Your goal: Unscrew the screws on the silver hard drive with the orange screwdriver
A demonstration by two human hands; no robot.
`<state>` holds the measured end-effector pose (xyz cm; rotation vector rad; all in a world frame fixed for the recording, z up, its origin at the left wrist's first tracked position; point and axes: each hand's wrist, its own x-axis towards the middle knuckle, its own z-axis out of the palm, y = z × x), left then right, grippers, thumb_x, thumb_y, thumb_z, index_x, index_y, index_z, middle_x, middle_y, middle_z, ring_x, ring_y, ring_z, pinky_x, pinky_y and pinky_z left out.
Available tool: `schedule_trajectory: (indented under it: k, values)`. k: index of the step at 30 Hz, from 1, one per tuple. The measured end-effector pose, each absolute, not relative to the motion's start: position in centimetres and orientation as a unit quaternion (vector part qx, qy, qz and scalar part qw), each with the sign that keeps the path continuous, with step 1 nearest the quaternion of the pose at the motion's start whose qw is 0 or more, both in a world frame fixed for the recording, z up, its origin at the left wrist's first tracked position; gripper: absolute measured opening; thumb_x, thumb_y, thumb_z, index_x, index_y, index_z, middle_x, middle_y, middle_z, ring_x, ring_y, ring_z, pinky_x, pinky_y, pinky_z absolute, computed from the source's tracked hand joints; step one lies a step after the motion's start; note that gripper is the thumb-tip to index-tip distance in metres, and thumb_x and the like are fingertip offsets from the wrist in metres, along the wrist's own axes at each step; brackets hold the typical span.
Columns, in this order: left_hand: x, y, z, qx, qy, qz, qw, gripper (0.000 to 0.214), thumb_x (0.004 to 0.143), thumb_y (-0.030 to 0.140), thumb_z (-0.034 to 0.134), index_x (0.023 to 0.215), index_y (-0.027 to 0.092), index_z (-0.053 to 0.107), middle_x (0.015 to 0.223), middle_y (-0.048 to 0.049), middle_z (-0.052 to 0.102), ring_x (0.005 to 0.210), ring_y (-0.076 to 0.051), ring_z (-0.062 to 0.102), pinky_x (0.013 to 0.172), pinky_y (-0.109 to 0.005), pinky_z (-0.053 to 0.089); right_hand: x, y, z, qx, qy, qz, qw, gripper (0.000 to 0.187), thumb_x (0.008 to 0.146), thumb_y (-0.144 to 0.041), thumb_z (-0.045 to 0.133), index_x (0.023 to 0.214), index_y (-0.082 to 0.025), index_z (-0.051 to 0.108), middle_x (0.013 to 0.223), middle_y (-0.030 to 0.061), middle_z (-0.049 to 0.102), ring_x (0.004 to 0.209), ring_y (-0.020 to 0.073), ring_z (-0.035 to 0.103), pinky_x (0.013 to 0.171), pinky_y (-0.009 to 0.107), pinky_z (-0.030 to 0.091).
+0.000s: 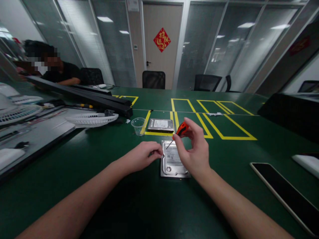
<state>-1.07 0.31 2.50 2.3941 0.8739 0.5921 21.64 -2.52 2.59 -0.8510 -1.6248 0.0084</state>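
Observation:
A silver hard drive (171, 166) lies flat on the green table in front of me, its label partly covered by my right hand (195, 149). That hand is closed around the orange-and-black handle of a screwdriver (181, 128), whose thin shaft slants down and left over the drive's upper part. Whether the tip touches the drive, I cannot tell. At the drive's left edge, my left hand (149, 153) is pinched, thumb and fingers together; what sits between them is too small to make out. Just behind lies a second hard drive (160, 124), label up.
A clear plastic cup (138, 126) stands left of the second drive. Yellow tape rectangles (236, 137) mark the table. A phone (284, 196) lies at right. Fan parts (91, 119) and long black bars (99, 99) crowd the left, where another person (62, 71) sits.

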Motion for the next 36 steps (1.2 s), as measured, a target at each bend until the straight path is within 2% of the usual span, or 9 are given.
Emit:
schedule_trajectory:
  k: [14,36]
  values:
    - [-0.5,0.5,1.5,0.832,0.361,0.241,0.345,0.003,0.098,0.019,0.072,0.097,0.019,0.075,0.092,-0.0023,0.076,0.083,-0.018,0.069,0.077,-0.029,0.053,21.6,-2.6,2.7,-0.376,-0.705,0.006,0.601,0.065,0.102,-0.020,0.070,0.161,-0.037,0.047,0.128,0.0069,0.072,0.103,0.0240,0.073,0.094,0.048,0.067]
    - [-0.5,0.6,1.5,0.822,0.364,0.241,0.365,0.003,0.096,0.018,0.073,0.097,0.018,0.076,0.092,-0.0023,0.077,0.084,-0.018,0.069,0.079,-0.028,0.052,21.7,-2.6,2.7,-0.374,-0.708,-0.002,0.599,0.066,0.102,-0.019,0.070,0.161,-0.037,0.047,0.126,0.0055,0.072,0.102,0.0226,0.073,0.093,0.046,0.066]
